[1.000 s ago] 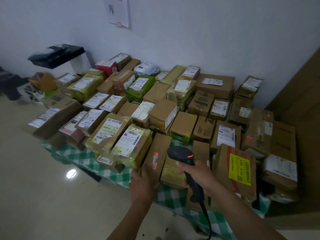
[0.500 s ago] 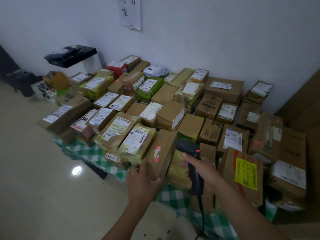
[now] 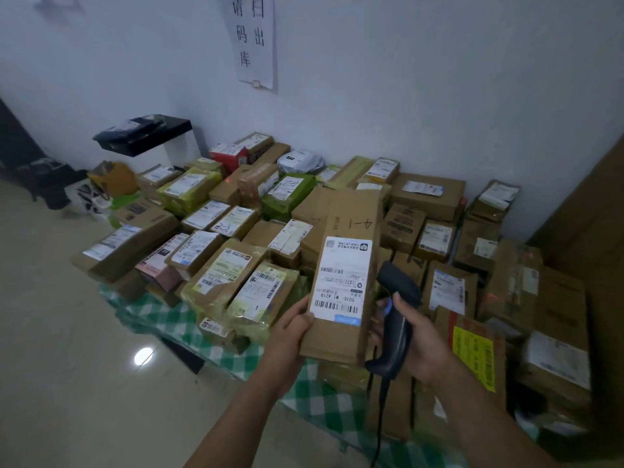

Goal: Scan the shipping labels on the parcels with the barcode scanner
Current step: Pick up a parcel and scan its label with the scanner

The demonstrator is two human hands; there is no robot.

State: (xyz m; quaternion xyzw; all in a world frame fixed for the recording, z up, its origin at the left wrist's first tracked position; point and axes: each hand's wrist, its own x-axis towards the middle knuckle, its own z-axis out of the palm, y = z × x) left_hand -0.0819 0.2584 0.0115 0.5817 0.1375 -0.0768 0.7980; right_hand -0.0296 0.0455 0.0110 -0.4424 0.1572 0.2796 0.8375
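Observation:
My left hand (image 3: 287,336) grips the lower left edge of a long flat cardboard parcel (image 3: 347,217), which I hold up tilted towards me. Its white shipping label (image 3: 342,280) with barcodes faces me. My right hand (image 3: 417,346) grips the black barcode scanner (image 3: 395,309) just right of the parcel, with its head beside the parcel's right edge and its cable hanging down. Several more labelled parcels (image 3: 256,292) cover the table beneath.
A table with a green checked cloth (image 3: 158,319) is piled with cardboard and green-wrapped parcels. A black stand (image 3: 145,135) and bags stand at the left by the wall. A paper notice (image 3: 255,38) hangs on the wall. Shiny floor lies at the left.
My left hand has lifted the long parcel out of the pile and turned it so the label faces me. The scanner has come up beside it.

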